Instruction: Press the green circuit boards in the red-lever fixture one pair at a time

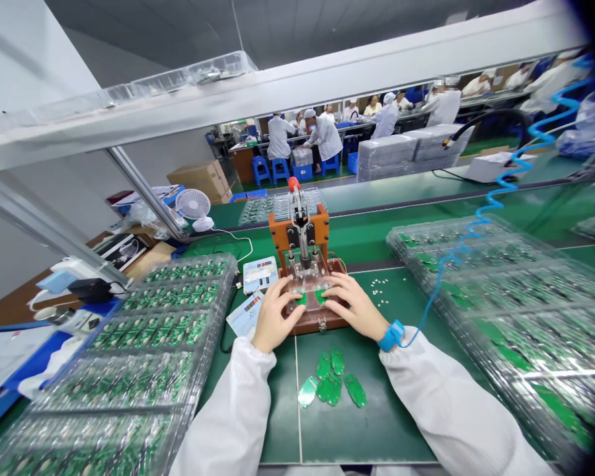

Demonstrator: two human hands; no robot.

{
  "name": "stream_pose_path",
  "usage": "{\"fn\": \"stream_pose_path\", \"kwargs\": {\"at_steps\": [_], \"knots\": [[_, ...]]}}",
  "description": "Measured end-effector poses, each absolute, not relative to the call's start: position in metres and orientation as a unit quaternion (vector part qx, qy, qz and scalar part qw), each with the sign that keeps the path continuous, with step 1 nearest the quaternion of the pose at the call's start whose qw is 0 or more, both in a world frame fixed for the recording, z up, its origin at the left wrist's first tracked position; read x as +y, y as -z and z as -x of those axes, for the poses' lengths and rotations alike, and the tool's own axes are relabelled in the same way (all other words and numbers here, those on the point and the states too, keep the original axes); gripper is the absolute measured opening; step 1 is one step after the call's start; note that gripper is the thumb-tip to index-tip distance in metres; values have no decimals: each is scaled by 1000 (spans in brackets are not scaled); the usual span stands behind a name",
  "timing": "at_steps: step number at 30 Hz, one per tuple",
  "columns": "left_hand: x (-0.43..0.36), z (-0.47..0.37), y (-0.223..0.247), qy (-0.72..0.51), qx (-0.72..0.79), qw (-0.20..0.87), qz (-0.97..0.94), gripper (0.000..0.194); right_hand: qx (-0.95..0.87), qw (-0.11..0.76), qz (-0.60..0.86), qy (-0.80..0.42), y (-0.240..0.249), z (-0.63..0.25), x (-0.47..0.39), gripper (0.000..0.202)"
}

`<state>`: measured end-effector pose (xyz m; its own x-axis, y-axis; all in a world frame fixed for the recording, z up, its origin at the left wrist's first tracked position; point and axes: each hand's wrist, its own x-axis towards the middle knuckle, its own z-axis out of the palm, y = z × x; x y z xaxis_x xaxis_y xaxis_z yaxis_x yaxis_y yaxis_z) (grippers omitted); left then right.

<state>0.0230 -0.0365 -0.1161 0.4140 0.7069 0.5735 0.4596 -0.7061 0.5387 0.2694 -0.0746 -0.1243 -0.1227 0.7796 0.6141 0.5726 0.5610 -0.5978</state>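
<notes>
My left hand (276,314) reaches to the front of a press-type test fixture (300,241) with an orange frame and a red-knobbed lever. Its thumb and index finger are at the edges of a green circuit board (302,299) on the fixture's bed. My right hand (353,304), with a blue wrist strap (391,336), has its thumb and index finger on a second green circuit board (320,296) beside it. Both boards are partly covered by my fingers. Several loose green boards (330,389) lie on the green mat in front of the fixture.
Clear trays of boards stand left (158,330) and right (525,297). Two small meters with red displays (260,274) sit left of the fixture, near a white fan (193,206). Tiny white pieces (379,291) lie to the right. A blue coiled cord (446,261) hangs over the right tray.
</notes>
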Motion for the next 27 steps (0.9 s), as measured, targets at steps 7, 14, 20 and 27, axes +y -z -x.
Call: {"fn": "stream_pose_path", "kwargs": {"at_steps": [7,14,20,27], "knots": [[-77,-47,125,-497,235,104,-829,11,-591,645,483,-39,44,-277,-47,26],[-83,-65,142,-346,87,143,-923,27,-644,614,407,-206,-67,-260,56,41],[-82,-62,144,-344,98,163,-919,20,-705,602,318,-196,-101,-238,32,41],[-81,-66,149,-349,112,175,-914,18,-751,563,330,97,-49,-224,-84,36]]}}
